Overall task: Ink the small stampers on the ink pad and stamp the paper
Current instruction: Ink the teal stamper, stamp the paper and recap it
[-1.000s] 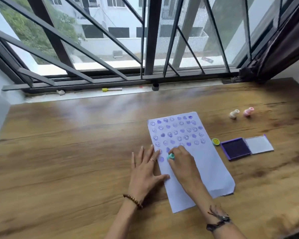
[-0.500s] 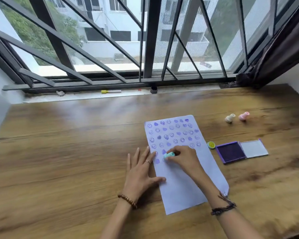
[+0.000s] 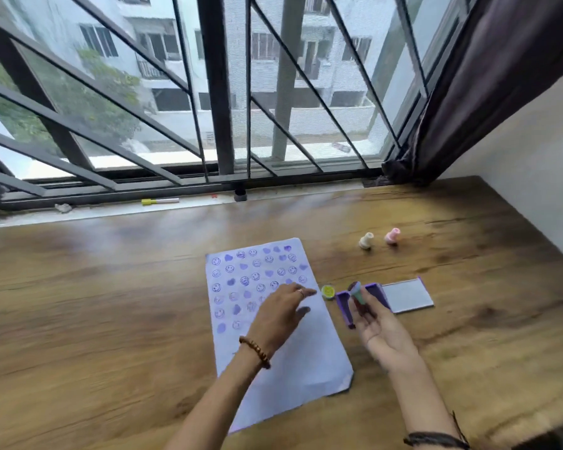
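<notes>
Head view, the only one: the paper [image 3: 275, 323] lies flat on the worktop [image 3: 111, 319], its upper half filled with rows of purple smileys and hearts, the lower half blank; judged roughly half stamped, several rows left to do. The right hand [image 3: 376, 323] grasps the teal stamper [image 3: 358, 292] between fingertips, its stamping face up and away from the person, held over the purple ink pad [image 3: 345, 308], which sits just right of the paper with its lid [image 3: 406, 295] folded open further right; re-inking looks like the step in hand. The left hand [image 3: 281, 311] is released, fingers spread, over the printed rows; contact with the sheet cannot be told through the blur. A yellow-green stamper [image 3: 328, 291] sits between paper and pad; cream stamper [image 3: 366, 241] and pink stamper [image 3: 391, 236] stand well apart behind. Room: broad bare wood left and right, the sheet's lower corner near the worktop's front edge, wall close on the right.
</notes>
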Demonstrator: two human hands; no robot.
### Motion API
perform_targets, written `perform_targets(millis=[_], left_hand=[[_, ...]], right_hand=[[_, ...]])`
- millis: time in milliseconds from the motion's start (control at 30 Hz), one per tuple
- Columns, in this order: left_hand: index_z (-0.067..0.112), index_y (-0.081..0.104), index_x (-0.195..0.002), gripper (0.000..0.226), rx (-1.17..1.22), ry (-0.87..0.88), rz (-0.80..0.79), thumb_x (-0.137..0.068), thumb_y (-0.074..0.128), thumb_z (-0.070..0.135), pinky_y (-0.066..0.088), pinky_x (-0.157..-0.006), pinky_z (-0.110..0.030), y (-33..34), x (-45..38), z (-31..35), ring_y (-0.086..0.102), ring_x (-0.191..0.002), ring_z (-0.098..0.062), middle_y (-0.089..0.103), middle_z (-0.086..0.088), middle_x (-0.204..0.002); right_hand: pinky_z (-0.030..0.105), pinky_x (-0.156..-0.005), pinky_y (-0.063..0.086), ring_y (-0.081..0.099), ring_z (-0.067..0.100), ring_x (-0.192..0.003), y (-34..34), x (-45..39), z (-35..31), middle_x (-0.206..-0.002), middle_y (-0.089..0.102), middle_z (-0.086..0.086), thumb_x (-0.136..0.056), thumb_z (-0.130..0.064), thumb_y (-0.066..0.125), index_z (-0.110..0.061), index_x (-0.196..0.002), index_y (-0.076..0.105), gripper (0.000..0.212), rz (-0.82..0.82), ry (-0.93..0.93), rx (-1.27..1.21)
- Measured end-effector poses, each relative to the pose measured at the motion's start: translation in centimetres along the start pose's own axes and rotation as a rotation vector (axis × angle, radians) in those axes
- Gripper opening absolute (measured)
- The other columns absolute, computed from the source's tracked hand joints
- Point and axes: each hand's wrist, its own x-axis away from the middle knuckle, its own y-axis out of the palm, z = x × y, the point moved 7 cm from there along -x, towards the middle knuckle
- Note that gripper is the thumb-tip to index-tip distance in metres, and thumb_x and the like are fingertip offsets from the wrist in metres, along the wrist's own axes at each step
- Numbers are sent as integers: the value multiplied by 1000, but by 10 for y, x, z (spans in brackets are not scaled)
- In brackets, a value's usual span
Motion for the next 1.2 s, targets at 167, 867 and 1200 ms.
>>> perform_targets(millis=[167,867,1200], left_hand=[[18,48,-126,34,-188,2,-84,-92,47,13,41,-88,-36,33,-51,22,48,-114,-27,51,-12,-125],[7,70,-94,15,1159,-388,132,-83,59,8,54,-66,-13,18,-36,25,67,-70,-7,74,4,-72],[9,71,-96,20,1187,-387,130,-76,66,8,55,-73,-16,25,-34,9,68,-87,-14,76,-2,-87]], right_hand=[[19,-55,58,68,10,-53,-16,-16,-27,-59,72,6,-86,1,53,-8,-51,73,41,-49,-30,-4],[5,-70,48,66,4,-84,47,-5,-71,-93,70,2,-74,0,71,-15,-87,70,20,-373,-668,1123],[25,-74,51,65,14,-79,57,-22,-61,-86,69,-2,-84,-20,64,-16,-92,69,11,-412,-625,1415]])
